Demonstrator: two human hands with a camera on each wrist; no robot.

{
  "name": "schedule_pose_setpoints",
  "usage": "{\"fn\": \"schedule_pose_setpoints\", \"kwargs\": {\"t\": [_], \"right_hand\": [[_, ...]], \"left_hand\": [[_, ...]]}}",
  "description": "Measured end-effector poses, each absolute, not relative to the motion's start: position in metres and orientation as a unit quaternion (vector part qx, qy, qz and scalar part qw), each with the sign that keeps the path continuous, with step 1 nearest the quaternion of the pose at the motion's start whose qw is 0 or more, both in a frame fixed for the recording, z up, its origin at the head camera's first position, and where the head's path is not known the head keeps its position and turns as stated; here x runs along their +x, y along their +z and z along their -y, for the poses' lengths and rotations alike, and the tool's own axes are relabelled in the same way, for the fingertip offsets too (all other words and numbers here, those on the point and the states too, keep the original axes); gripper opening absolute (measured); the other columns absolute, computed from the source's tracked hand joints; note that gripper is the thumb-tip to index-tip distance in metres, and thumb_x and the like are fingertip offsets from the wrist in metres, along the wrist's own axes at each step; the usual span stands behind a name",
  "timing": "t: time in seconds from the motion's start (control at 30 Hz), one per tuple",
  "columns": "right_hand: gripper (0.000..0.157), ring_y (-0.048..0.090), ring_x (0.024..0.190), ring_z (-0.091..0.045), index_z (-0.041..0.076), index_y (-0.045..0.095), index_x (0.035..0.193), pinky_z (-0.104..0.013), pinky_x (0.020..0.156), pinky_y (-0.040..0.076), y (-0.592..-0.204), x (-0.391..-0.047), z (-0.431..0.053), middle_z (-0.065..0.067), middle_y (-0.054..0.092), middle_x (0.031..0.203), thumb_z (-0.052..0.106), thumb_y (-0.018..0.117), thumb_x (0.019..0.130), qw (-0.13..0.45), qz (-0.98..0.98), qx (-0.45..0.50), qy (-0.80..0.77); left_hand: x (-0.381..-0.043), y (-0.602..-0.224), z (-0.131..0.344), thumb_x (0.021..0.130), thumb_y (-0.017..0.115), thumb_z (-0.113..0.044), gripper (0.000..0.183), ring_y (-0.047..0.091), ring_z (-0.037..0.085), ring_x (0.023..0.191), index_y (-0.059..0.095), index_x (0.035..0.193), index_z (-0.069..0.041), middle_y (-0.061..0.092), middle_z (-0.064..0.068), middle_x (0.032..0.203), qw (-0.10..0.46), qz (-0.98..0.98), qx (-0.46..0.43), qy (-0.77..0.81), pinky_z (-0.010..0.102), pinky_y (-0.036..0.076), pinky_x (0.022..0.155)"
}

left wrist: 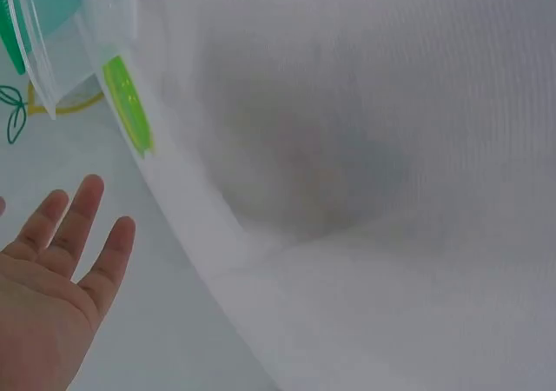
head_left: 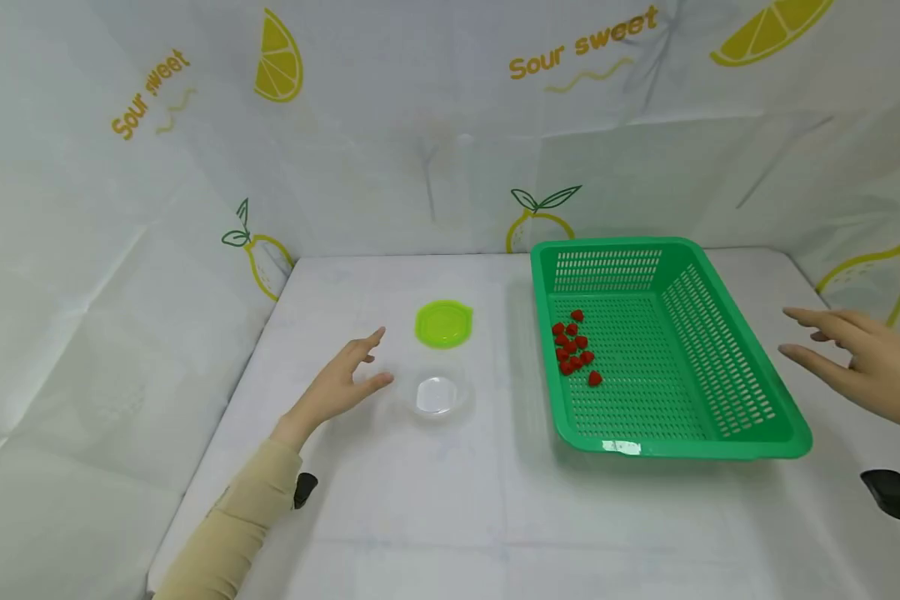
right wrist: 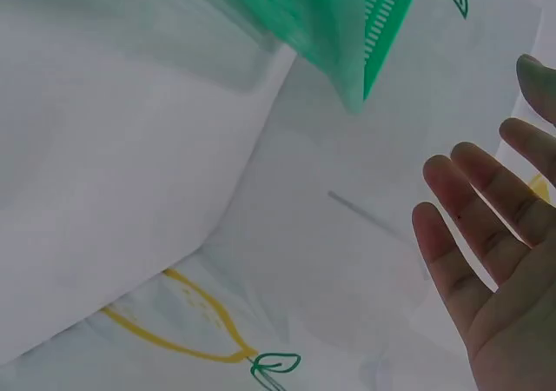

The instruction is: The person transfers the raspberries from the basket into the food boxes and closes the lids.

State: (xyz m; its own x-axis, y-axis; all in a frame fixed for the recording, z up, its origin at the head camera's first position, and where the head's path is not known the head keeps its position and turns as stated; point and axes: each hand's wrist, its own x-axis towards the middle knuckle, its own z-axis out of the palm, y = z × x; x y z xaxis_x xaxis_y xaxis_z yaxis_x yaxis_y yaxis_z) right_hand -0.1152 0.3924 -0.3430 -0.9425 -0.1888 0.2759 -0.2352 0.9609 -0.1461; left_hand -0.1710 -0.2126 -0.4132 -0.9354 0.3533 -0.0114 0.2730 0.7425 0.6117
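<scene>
My left hand (head_left: 336,383) hovers just left of a clear plastic bowl (head_left: 437,397), its fingers extended and holding nothing. Behind the bowl lies a lime-green lid (head_left: 444,323) with a small tab. To the right of a green basket (head_left: 783,408), my right hand (head_left: 866,358) is in the air, fingers spread and apart from the rim. Several small red pieces, perhaps strawberries (head_left: 570,347), sit along the basket's left side on its floor. In the left wrist view the bowl's clear wall (left wrist: 109,9) shows beyond my fingertips (left wrist: 117,235).
A white cloth covers the table (head_left: 420,517). Around the back and sides hangs a white sheet (head_left: 390,167) printed with lemons and lettering. The basket has raised slotted walls. Black wrist straps (head_left: 896,497) show below both hands.
</scene>
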Motion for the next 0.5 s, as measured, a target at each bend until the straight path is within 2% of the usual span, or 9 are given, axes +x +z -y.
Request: {"fn": "schedule_pose_setpoints", "kwargs": {"t": [0.1, 0.17, 0.27, 0.3, 0.37, 0.43, 0.5], "right_hand": [[0.054, 0.052, 0.091, -0.04, 0.0, 0.043, 0.136, -0.048, 0.06, 0.047, -0.339, -0.12, -0.379, -0.027, 0.049, 0.117, 0.025, 0.06, 0.091, 0.095, 0.983, 0.105, 0.114], [0.054, 0.053, 0.091, -0.036, 0.002, 0.043, 0.136, -0.041, 0.059, 0.046, -0.337, -0.124, -0.371, -0.024, 0.05, 0.118, 0.026, 0.061, 0.09, 0.085, 0.983, 0.112, 0.121], [0.053, 0.052, 0.093, -0.009, 0.004, 0.046, 0.135, -0.026, 0.058, 0.044, -0.334, -0.13, -0.362, -0.02, 0.051, 0.117, 0.026, 0.063, 0.089, 0.079, 0.978, 0.127, 0.143], [0.052, 0.049, 0.091, 0.002, 0.004, 0.048, 0.133, -0.02, 0.059, 0.041, -0.333, -0.131, -0.359, -0.019, 0.052, 0.117, 0.025, 0.064, 0.088, 0.084, 0.976, 0.133, 0.149], [0.051, 0.036, 0.085, 0.019, 0.005, 0.051, 0.132, -0.016, 0.059, 0.04, -0.332, -0.135, -0.354, -0.016, 0.053, 0.118, 0.024, 0.066, 0.087, 0.086, 0.973, 0.142, 0.163], [0.051, 0.026, 0.084, 0.028, 0.007, 0.051, 0.132, -0.014, 0.06, 0.039, -0.331, -0.138, -0.349, -0.015, 0.053, 0.119, 0.024, 0.066, 0.087, 0.08, 0.971, 0.145, 0.175], [0.052, 0.027, 0.084, 0.029, 0.009, 0.05, 0.133, -0.015, 0.061, 0.039, -0.331, -0.141, -0.343, -0.013, 0.054, 0.118, 0.024, 0.066, 0.086, 0.075, 0.969, 0.148, 0.181]], "left_hand": [[-0.169, -0.422, 0.208, 0.086, 0.059, -0.051, 0.078, 0.051, 0.026, 0.12, 0.018, 0.149, -0.03, 0.038, 0.008, 0.144, 0.072, -0.913, 0.187, 0.355, 0.055, 0.039, 0.099], [-0.168, -0.426, 0.205, 0.085, 0.062, -0.048, 0.081, 0.051, 0.026, 0.119, 0.017, 0.149, -0.03, 0.037, 0.01, 0.144, 0.078, -0.903, 0.192, 0.376, 0.053, 0.039, 0.1], [-0.169, -0.432, 0.199, 0.082, 0.066, -0.046, 0.086, 0.052, 0.027, 0.118, 0.014, 0.15, -0.03, 0.035, 0.013, 0.145, 0.088, -0.893, 0.197, 0.394, 0.049, 0.04, 0.101], [-0.17, -0.433, 0.197, 0.081, 0.068, -0.045, 0.088, 0.052, 0.026, 0.117, 0.013, 0.15, -0.031, 0.035, 0.013, 0.145, 0.093, -0.891, 0.196, 0.398, 0.048, 0.041, 0.101], [-0.17, -0.436, 0.194, 0.079, 0.07, -0.046, 0.092, 0.053, 0.026, 0.117, 0.013, 0.15, -0.03, 0.034, 0.013, 0.145, 0.103, -0.888, 0.193, 0.404, 0.047, 0.042, 0.1], [-0.17, -0.439, 0.192, 0.077, 0.072, -0.045, 0.095, 0.053, 0.027, 0.116, 0.013, 0.15, -0.029, 0.033, 0.012, 0.146, 0.111, -0.886, 0.191, 0.408, 0.046, 0.044, 0.098], [-0.17, -0.441, 0.191, 0.076, 0.073, -0.046, 0.097, 0.052, 0.027, 0.116, 0.013, 0.15, -0.03, 0.033, 0.011, 0.146, 0.118, -0.885, 0.187, 0.41, 0.044, 0.045, 0.096]]}}
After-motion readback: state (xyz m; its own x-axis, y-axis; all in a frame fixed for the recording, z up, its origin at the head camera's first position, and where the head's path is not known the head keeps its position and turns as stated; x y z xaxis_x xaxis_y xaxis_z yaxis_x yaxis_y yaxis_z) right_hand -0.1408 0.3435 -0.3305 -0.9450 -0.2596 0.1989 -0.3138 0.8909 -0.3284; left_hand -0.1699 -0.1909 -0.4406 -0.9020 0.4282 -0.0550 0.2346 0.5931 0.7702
